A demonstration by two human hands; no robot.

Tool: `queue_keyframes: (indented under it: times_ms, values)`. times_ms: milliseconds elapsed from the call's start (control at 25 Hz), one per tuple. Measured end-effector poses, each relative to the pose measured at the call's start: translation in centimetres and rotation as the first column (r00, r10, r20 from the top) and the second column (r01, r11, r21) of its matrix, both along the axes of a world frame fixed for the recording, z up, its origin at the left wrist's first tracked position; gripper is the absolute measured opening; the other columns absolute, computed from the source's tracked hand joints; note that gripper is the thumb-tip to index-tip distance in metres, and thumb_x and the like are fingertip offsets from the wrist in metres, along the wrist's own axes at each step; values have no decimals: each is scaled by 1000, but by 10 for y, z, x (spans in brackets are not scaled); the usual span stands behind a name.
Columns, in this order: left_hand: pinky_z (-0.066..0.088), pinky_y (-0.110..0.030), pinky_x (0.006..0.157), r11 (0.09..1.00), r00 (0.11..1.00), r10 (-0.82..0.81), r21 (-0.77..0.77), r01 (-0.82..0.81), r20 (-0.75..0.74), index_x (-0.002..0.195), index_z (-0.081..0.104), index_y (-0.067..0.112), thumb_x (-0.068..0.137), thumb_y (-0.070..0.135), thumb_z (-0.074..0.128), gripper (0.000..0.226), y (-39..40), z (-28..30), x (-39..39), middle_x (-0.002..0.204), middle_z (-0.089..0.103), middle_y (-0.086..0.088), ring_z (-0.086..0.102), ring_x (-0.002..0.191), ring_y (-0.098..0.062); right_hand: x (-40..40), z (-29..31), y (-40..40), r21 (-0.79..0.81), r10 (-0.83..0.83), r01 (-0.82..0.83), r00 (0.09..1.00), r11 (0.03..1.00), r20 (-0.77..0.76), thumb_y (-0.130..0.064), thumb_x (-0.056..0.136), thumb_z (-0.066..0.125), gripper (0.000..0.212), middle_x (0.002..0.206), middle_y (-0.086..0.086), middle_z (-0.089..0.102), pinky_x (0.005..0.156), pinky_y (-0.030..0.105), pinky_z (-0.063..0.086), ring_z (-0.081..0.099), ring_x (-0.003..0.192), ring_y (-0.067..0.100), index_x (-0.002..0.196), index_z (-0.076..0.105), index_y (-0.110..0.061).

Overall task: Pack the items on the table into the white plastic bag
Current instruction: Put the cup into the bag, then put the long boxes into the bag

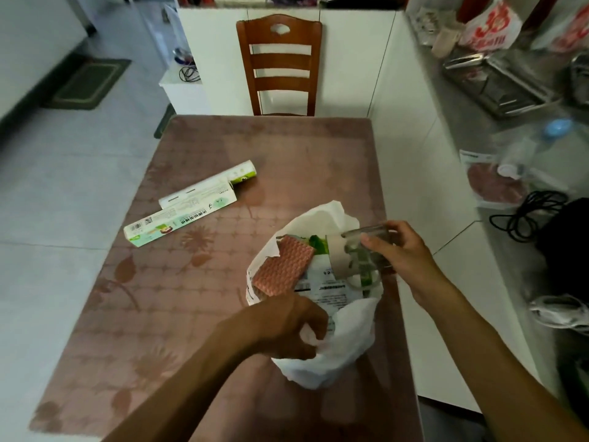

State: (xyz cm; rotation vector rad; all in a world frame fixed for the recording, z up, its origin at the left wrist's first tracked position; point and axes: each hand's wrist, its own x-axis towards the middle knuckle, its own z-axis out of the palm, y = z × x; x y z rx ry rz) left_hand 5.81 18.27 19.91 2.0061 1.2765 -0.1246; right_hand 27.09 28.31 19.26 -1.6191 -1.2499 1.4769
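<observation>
The white plastic bag (331,355) lies open on the near right of the table (197,282). My left hand (287,327) grips its near rim and holds the mouth open. My right hand (398,250) holds a clear glass jar (357,253) with a beige band, tilted over the bag's opening. Inside the bag I see a pink textured cloth (282,269) and a white printed packet (322,291). Two long white and green boxes (178,218) (210,183) lie side by side on the table's left half.
A wooden chair (280,65) stands at the table's far end. A white cabinet wall runs along the table's right edge. The counter at right holds metal trays (500,84), a printed plastic bag (490,23) and black cables (529,215). A green mat (89,84) lies on the tiled floor.
</observation>
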Motion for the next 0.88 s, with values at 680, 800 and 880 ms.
queue_keyframes:
  times_ms: [680, 800, 880]
  values:
    - [57, -25, 70, 674, 620, 666, 20, -738, 414, 97, 65, 25, 87, 20, 68, 12, 27, 3, -118, 89, 68, 9, 65, 81, -6, -151, 41, 35, 254, 514, -610, 781, 751, 354, -26, 88, 64, 10, 86, -14, 68, 66, 16, 46, 60, 79, 1, 94, 70, -22]
    - [55, -27, 71, 533, 527, 779, 85, -842, 341, 93, 63, 23, 82, 13, 69, 16, 51, -25, -184, 86, 68, 5, 64, 74, -10, -220, 28, 54, 185, 562, -663, 725, 725, 397, -27, 86, 64, 11, 86, -15, 66, 64, 15, 44, 60, 80, 3, 93, 70, -22]
    - [56, -33, 78, 480, 485, 827, 93, -872, 285, 91, 62, 24, 77, 12, 70, 20, 67, -50, -232, 89, 68, 2, 66, 81, -19, -273, 6, 73, 116, 576, -695, 668, 710, 471, -25, 82, 62, 12, 88, -10, 66, 68, 24, 47, 62, 85, 12, 91, 69, -21]
